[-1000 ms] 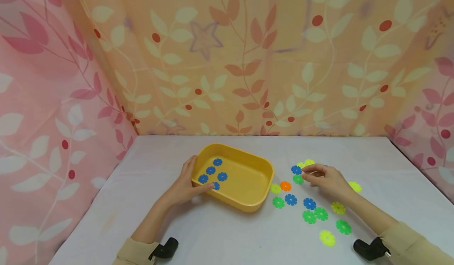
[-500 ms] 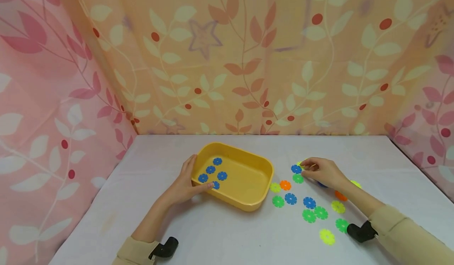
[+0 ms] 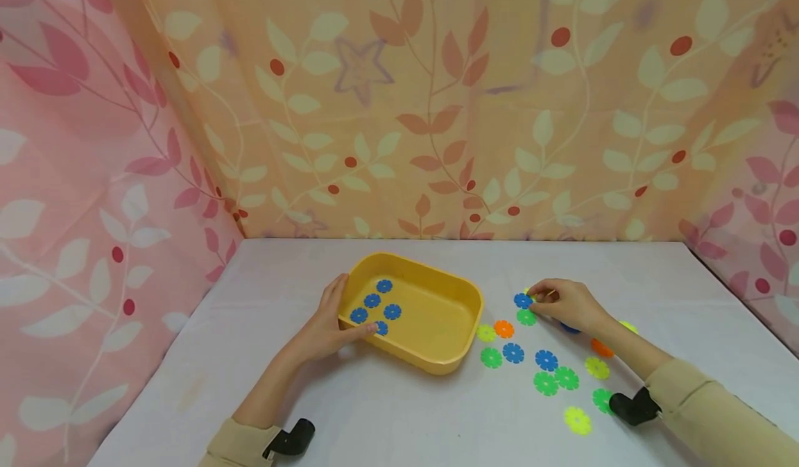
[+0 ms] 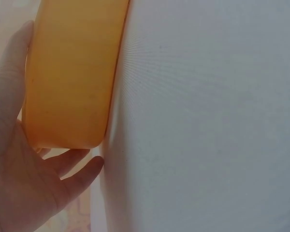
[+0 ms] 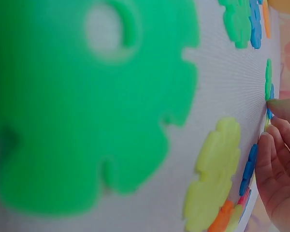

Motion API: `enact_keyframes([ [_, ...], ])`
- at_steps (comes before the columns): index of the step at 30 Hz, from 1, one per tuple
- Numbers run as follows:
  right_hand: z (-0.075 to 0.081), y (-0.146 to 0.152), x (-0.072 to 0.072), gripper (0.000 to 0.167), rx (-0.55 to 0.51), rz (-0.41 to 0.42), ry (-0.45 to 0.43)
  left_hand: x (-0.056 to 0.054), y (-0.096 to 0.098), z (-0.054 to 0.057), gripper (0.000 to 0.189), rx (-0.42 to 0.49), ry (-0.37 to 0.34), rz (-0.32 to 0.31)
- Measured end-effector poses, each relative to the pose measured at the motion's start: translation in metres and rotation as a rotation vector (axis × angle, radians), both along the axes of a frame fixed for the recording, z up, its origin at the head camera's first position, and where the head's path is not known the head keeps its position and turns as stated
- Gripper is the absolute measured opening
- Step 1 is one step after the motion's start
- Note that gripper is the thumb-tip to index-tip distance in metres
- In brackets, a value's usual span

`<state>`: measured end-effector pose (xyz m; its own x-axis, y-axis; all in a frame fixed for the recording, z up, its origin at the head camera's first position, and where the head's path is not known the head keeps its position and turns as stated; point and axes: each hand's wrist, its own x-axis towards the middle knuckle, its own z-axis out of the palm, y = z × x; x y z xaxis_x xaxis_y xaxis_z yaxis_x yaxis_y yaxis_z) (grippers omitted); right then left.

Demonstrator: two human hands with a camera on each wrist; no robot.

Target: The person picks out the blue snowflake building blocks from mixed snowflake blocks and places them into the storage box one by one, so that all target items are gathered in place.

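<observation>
Backdrop: a patterned curtain [image 3: 431,106] stands beyond the far edge of the white table [image 3: 424,418]. Left of the table's centre I have the yellow tray [image 3: 433,314], upright, with five blue discs [image 3: 392,311] lying toward its left end. The left hand [image 3: 327,325] grips that end: thumb over the near rim, fingers against the outer wall. The right hand [image 3: 571,305] is to the right of the tray, thumb and fingertips drawn nearly together at the working part, a single blue disc [image 3: 521,301]. Whether the pinch is closed on it, I cannot tell. This part is outside the tray, at the far edge of a green disc [image 3: 526,317]; an orange disc [image 3: 503,329] and a yellow disc [image 3: 486,333] lie nearer the tray. Step in hand, in my judgement: pick-up of that part. The next move calls for a confirmed hold, then a lift clear of its green neighbour, tray held steady
</observation>
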<state>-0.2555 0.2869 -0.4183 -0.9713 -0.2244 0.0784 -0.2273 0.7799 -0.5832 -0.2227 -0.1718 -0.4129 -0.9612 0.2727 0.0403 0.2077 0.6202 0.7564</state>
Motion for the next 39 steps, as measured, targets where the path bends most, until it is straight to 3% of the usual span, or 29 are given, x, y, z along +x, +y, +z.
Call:
enact_keyframes([
  [16, -0.001, -0.001, -0.001, 0.023, 0.005, -0.021, 0.015, 0.001, 0.0, 0.001, 0.118, 0.013, -0.007, 0.001],
  [24, 0.002, -0.001, 0.001, 0.033, -0.053, -0.051, -0.006, 0.001, 0.001, 0.001, 0.118, 0.009, -0.009, 0.009],
  [31, 0.015, -0.013, 0.006, 0.043, -0.146, -0.059, -0.001, 0.002, 0.001, 0.002, 0.118, 0.007, -0.016, 0.015],
  [39, 0.04, -0.055, 0.011, 0.041, -0.3, -0.021, -0.054, 0.002, 0.002, 0.001, 0.119, 0.004, -0.015, 0.013],
])
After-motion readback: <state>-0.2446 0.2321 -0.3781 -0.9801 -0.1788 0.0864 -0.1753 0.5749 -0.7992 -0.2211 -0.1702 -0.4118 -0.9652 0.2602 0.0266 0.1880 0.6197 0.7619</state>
